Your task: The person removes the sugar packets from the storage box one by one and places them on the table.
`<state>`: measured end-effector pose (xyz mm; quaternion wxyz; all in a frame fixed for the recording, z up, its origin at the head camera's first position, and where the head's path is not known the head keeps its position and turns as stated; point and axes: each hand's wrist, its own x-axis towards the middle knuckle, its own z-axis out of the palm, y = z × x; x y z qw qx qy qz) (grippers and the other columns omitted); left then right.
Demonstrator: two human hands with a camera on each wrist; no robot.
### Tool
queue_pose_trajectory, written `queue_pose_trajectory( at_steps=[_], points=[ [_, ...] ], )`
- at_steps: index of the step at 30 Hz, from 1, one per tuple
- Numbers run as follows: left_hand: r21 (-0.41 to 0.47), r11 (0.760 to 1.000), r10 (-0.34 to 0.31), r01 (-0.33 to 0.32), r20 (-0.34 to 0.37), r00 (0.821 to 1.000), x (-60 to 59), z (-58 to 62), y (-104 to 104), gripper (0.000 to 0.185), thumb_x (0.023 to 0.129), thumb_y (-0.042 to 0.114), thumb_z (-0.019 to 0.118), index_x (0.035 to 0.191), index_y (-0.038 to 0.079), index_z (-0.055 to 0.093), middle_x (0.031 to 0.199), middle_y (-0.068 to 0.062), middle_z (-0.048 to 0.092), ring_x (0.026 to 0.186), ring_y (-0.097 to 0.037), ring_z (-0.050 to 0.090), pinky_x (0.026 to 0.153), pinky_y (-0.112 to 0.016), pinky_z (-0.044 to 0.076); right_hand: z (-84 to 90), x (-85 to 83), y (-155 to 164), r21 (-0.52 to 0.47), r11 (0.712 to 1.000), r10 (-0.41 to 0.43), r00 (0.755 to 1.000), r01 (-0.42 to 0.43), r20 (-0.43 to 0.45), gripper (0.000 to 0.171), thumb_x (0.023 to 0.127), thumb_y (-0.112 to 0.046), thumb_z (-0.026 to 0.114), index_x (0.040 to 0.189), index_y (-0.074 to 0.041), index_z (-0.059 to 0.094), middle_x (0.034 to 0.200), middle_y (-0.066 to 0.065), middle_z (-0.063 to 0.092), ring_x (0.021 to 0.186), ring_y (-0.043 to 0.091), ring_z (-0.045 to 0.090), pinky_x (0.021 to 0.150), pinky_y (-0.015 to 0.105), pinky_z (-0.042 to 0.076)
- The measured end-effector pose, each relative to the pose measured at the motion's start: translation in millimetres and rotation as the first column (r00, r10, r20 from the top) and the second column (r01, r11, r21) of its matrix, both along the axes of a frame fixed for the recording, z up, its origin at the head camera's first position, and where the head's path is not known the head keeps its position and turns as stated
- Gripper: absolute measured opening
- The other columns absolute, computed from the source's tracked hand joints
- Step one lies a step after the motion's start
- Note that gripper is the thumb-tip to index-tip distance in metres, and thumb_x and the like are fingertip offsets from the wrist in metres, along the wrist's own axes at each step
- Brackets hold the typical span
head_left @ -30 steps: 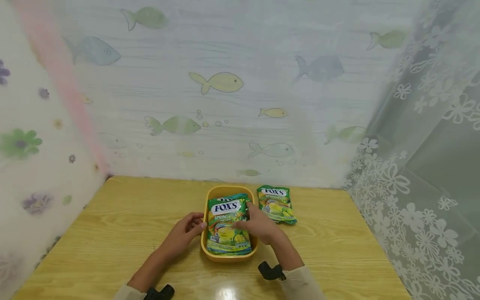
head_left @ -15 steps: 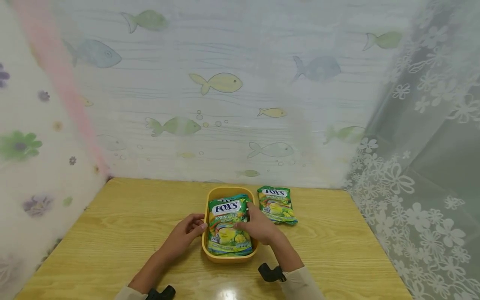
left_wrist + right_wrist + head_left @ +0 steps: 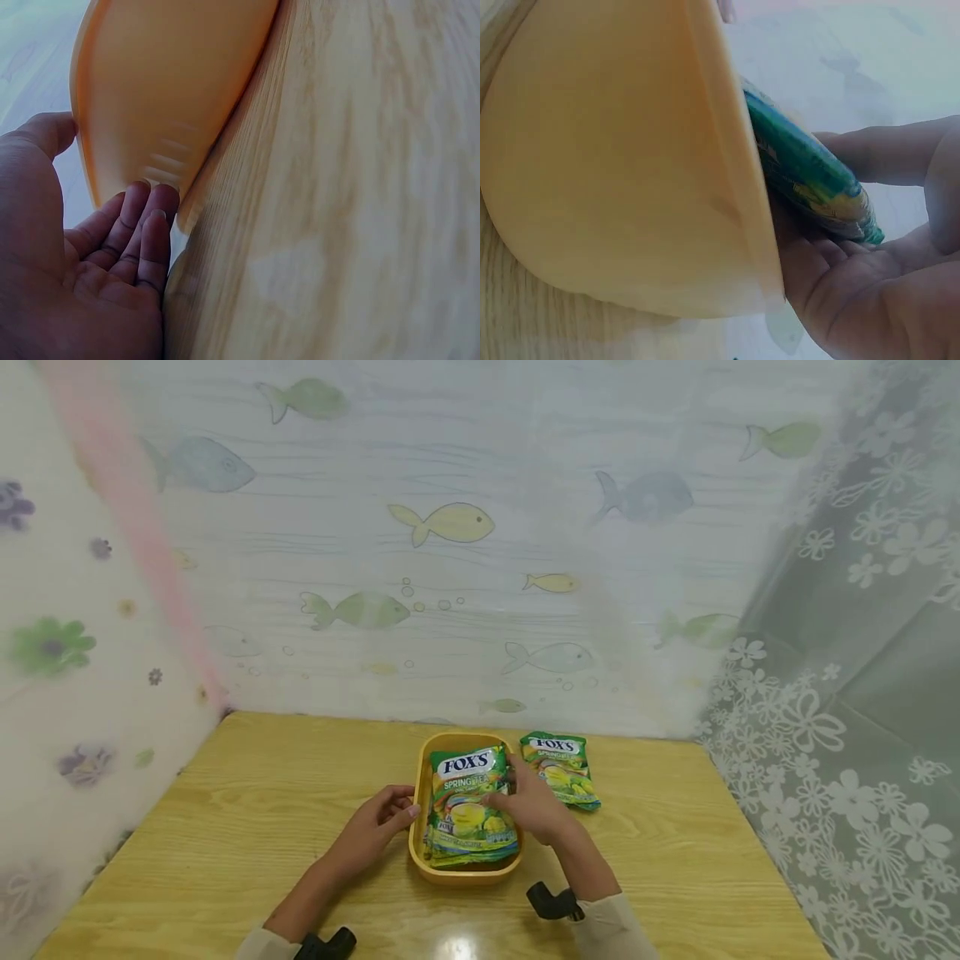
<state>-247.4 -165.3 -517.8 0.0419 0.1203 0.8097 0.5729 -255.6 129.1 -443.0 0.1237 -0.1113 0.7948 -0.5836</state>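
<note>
Holding candy bag (image 3: pixel 467 806) in tray (image 3: pixel 457 872) | right hand (image 3: pixel 534 806) | left hand (image 3: pixel 371 831) touching tray

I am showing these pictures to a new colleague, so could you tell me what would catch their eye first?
Probably the bright green candy packet lying in the yellow tray at the middle of the wooden table, with the right hand gripping its right edge and the left hand touching the tray's left wall. A second green packet lies on the table just right of the tray.
</note>
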Motion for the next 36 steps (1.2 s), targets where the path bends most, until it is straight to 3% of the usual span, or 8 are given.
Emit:
queue_pose_trajectory(
  at_steps=[10,17,19,21,25,29,36],
  points=[
    [-0.026,1.0,0.01,-0.01,0.001,1.0,3.1,3.5,6,0.052,0.108,0.038,0.065,0.147,0.006,0.056,0.118,-0.008,0.064,0.102,-0.019,0.064,0.091,-0.031,0.055,14.9,-1.6,18,-0.037,0.997,-0.066,0.997,0.067,0.031,0.09,0.102,-0.011,0.071,0.168,0.001,0.011,0.17,0.033,0.018,0.157,0.052,0.019,0.117,0.065,0.037],
    [-0.044,0.998,0.048,-0.047,0.012,0.999,15.0,5.0,4,0.05,0.107,0.037,0.066,0.145,0.006,0.057,0.117,-0.007,0.064,0.101,-0.018,0.064,0.088,-0.03,0.055,18.6,1.6,30,-0.059,0.994,-0.092,0.995,0.094,0.037,0.09,0.101,-0.015,0.072,0.168,-0.001,0.015,0.169,0.034,0.019,0.157,0.053,0.019,0.117,0.065,0.037],
    [-0.036,0.999,0.04,-0.039,0.021,0.999,17.9,4.8,4,0.051,0.107,0.037,0.066,0.146,0.005,0.056,0.117,-0.008,0.064,0.101,-0.019,0.064,0.088,-0.03,0.055,19.4,2.9,35,-0.066,0.992,-0.103,0.994,0.105,0.033,0.088,0.1,-0.015,0.072,0.167,-0.002,0.018,0.168,0.034,0.024,0.155,0.053,0.024,0.115,0.063,0.04],
    [-0.028,0.999,0.035,-0.034,0.025,0.999,19.5,4.2,6,0.051,0.107,0.039,0.066,0.146,0.006,0.056,0.117,-0.008,0.064,0.101,-0.02,0.064,0.089,-0.03,0.055,21.5,3.6,42,-0.092,0.99,-0.105,0.994,0.107,0.03,0.082,0.1,-0.014,0.072,0.166,-0.004,0.023,0.161,0.033,0.037,0.146,0.052,0.041,0.109,0.059,0.048],
    [-0.018,0.999,0.046,-0.046,0.019,0.999,28.8,1.8,11,0.05,0.107,0.038,0.066,0.145,0.006,0.057,0.116,-0.008,0.064,0.101,-0.02,0.064,0.088,-0.03,0.055,25.9,7.6,56,-0.16,0.984,-0.081,0.996,0.085,0.031,0.072,0.101,-0.009,0.069,0.162,-0.004,0.03,0.138,0.029,0.06,0.107,0.039,0.072,0.085,0.043,0.061],
    [-0.013,0.998,0.067,-0.067,0.026,0.997,39.0,0.5,17,0.05,0.107,0.038,0.066,0.144,0.007,0.058,0.115,-0.008,0.064,0.1,-0.02,0.064,0.088,-0.03,0.055,29.0,11.4,71,-0.182,0.979,-0.085,0.996,0.09,0.034,0.07,0.101,-0.009,0.07,0.16,-0.003,0.032,0.127,0.025,0.066,0.091,0.023,0.075,0.076,0.035,0.062],
    [-0.008,0.996,0.093,-0.093,0.027,0.995,54.1,2.2,25,0.05,0.107,0.039,0.066,0.145,0.007,0.058,0.115,-0.008,0.064,0.101,-0.02,0.064,0.088,-0.03,0.055,34.4,15.5,96,-0.196,0.979,-0.059,0.998,0.063,0.026,0.073,0.102,-0.011,0.069,0.162,-0.002,0.028,0.114,0.017,0.073,0.084,0.021,0.076,0.072,0.035,0.063]
  ],
)
